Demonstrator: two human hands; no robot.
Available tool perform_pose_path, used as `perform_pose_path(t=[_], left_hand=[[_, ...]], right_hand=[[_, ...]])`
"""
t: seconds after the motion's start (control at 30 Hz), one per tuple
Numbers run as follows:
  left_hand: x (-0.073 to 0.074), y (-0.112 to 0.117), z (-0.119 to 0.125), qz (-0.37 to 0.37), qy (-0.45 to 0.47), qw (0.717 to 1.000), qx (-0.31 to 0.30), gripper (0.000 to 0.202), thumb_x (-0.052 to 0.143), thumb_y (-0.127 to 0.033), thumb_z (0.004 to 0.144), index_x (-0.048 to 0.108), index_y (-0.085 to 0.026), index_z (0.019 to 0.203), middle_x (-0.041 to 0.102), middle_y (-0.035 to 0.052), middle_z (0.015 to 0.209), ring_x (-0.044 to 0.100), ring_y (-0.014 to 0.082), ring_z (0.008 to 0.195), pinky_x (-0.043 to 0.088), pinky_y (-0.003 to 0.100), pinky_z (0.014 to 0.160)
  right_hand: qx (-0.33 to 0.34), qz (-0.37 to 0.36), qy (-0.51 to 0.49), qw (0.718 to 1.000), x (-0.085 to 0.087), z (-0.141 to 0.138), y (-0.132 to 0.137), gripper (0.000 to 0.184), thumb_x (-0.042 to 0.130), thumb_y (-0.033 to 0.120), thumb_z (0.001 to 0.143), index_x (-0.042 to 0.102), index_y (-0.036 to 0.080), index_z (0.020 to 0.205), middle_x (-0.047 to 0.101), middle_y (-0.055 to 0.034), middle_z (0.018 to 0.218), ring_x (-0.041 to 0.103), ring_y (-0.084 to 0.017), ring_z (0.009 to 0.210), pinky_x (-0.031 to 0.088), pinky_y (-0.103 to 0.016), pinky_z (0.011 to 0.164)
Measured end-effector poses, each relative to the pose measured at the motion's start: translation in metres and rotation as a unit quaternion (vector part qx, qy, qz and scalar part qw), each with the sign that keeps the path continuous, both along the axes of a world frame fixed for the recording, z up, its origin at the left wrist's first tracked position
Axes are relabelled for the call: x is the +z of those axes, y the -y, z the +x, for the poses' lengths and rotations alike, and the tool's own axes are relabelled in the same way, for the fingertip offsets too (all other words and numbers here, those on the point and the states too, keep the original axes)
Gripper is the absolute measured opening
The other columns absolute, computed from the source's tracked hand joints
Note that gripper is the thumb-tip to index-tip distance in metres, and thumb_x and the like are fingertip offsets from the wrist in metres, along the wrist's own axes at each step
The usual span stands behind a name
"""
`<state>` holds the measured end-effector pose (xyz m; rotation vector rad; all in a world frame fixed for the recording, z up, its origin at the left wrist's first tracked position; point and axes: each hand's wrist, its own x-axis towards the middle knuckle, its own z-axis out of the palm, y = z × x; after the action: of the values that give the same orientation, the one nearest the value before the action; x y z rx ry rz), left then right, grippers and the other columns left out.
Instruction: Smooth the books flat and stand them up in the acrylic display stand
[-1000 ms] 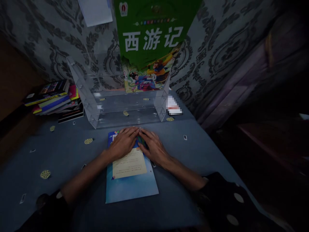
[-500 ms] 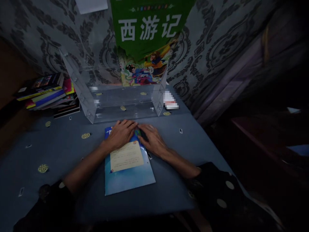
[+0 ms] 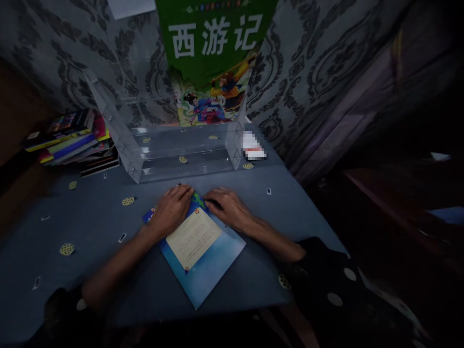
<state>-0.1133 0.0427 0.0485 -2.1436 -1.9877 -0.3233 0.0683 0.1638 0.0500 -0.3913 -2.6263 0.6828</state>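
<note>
A thin blue booklet with a cream text panel on its cover lies slanted on the table, one corner pointing towards me. My left hand rests over its upper left part, the fingers together and bent at the top edge. On the upper right edge sits my right hand, its fingers curled and the thumb close to the cover. The fingertips of both hands are partly hidden. Beyond the hands stands a clear acrylic rack, with a large green book upright at its back.
Several books lie in an uneven stack at the left, close to the rack. A small blurred white item is right of the rack. The blue tablecloth has pineapple prints. Patterned wall covering rises behind, and the table's right edge slopes towards me.
The booklet has turned, its near end swinging right, and now lies slanted. My left hand has moved slightly left and down, and the gap between my hands has widened.
</note>
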Motion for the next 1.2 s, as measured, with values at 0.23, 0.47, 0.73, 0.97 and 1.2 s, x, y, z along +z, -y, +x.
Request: perform_pose_path(t=[0.23, 0.47, 0.73, 0.97, 1.2], left_hand=[[0.0, 0.0, -0.003, -0.008, 0.006, 1.0, -0.002, 0.041, 0.033, -0.027, 0.104, 0.06, -0.016, 0.133, 0.063, 0.0118, 0.136, 0.058, 0.0259, 0.127, 0.047, 0.044, 0.106], [0.003, -0.004, -0.014, -0.028, 0.003, 0.998, 0.059, 0.042, 0.031, -0.023, 0.103, 0.06, -0.013, 0.133, 0.062, 0.0138, 0.138, 0.054, 0.029, 0.132, 0.045, 0.049, 0.108], [0.003, 0.005, -0.008, -0.038, 0.038, 0.998, 0.013, 0.044, 0.039, -0.039, 0.103, 0.058, -0.016, 0.136, 0.057, 0.0114, 0.144, 0.051, 0.0278, 0.135, 0.041, 0.047, 0.114], [0.009, 0.007, 0.004, -0.06, 0.035, 0.998, 0.006, 0.042, 0.037, -0.034, 0.104, 0.057, -0.016, 0.137, 0.057, 0.0106, 0.144, 0.049, 0.0273, 0.137, 0.037, 0.048, 0.116], [0.009, 0.009, 0.014, -0.07, 0.017, 0.997, -0.027, 0.042, 0.035, -0.03, 0.105, 0.055, -0.015, 0.138, 0.057, 0.0101, 0.144, 0.048, 0.0249, 0.138, 0.032, 0.047, 0.119]], right_hand=[[0.031, -0.015, -0.002, 0.999, -0.004, 0.0, -0.003, 0.019, 0.055, 0.019, 0.097, 0.073, 0.018, 0.1, 0.074, -0.0092, 0.098, 0.065, -0.022, 0.095, 0.05, -0.038, 0.089], [0.027, -0.025, 0.005, 0.999, 0.0, 0.011, 0.002, 0.023, 0.057, 0.017, 0.094, 0.071, 0.016, 0.112, 0.074, -0.0114, 0.107, 0.066, -0.025, 0.1, 0.052, -0.041, 0.09], [0.021, 0.016, -0.046, 0.999, -0.022, 0.031, 0.013, 0.034, 0.051, 0.017, 0.096, 0.065, 0.02, 0.127, 0.069, -0.0133, 0.125, 0.061, -0.028, 0.118, 0.052, -0.051, 0.097], [0.022, 0.034, -0.043, 0.998, -0.023, 0.033, 0.014, 0.035, 0.048, 0.02, 0.098, 0.063, 0.02, 0.13, 0.068, -0.0141, 0.127, 0.061, -0.028, 0.12, 0.053, -0.052, 0.098], [0.035, 0.05, -0.057, 0.996, -0.023, 0.037, 0.014, 0.032, 0.047, 0.021, 0.099, 0.064, 0.016, 0.126, 0.069, -0.0146, 0.124, 0.061, -0.027, 0.12, 0.053, -0.052, 0.097]])
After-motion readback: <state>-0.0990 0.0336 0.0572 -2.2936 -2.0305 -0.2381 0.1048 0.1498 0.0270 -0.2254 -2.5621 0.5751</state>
